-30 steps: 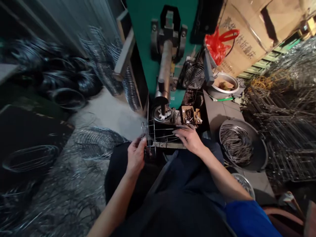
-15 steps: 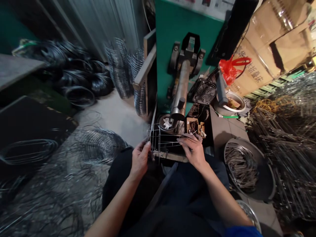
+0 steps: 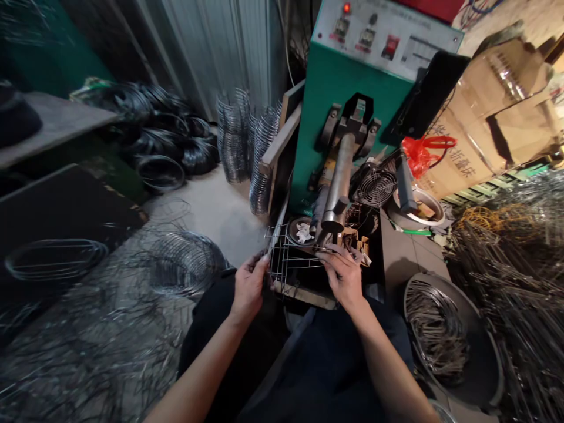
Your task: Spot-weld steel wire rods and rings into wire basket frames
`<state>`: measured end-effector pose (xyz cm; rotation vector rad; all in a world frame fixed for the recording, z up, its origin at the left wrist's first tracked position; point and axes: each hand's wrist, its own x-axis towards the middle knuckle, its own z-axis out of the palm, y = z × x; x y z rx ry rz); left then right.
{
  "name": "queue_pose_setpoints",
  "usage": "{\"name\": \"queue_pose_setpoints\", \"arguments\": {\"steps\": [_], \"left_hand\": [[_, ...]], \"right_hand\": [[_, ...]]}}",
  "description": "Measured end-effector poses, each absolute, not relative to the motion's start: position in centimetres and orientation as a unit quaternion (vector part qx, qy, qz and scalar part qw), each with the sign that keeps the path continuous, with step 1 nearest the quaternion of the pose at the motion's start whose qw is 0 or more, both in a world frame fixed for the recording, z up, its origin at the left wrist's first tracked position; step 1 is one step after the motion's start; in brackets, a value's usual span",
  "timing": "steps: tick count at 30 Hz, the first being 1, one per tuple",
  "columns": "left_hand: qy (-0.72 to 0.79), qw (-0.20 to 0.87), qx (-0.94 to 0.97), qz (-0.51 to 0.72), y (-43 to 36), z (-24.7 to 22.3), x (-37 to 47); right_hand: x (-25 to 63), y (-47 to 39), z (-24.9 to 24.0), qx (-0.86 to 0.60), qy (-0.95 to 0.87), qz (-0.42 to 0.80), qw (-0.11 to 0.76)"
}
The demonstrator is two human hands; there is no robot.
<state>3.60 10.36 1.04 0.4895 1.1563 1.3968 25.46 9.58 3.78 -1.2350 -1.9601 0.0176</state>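
Observation:
A small wire frame [image 3: 288,258] of thin crossing rods is held between both hands, over my lap. My left hand [image 3: 250,286] grips its left end, thumb and fingers pressed together. At its right side, my right hand [image 3: 343,273] pinches the wires with bent fingers. Just beyond the frame, the metal cylinder arm [image 3: 339,182] of a green machine [image 3: 304,141] points down toward my right hand. The fingertips of my left hand are partly hidden by its thumb and the wires.
Wire ring stacks [image 3: 233,141] stand left of the machine, and a loose ring bundle [image 3: 187,264] lies on the floor. On the right are a basin [image 3: 482,364] of metal pieces, a pot [image 3: 436,205], a red bag [image 3: 423,154], cardboard boxes [image 3: 476,141] and piled wire parts [image 3: 529,264].
The view has tilted up, showing more of the machine's control panel. Both hands still hold the wire frame, with my right hand now nearer the end of the cylinder arm.

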Motion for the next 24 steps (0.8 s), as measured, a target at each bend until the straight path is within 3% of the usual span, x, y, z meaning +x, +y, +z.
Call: {"name": "queue_pose_setpoints", "arguments": {"steps": [24], "left_hand": [[0.509,0.586,0.283,0.564,12.1,1.8,2.0]], "right_hand": [[25.9,9.9,3.9,-0.558,-0.709,0.052,0.429]]}}
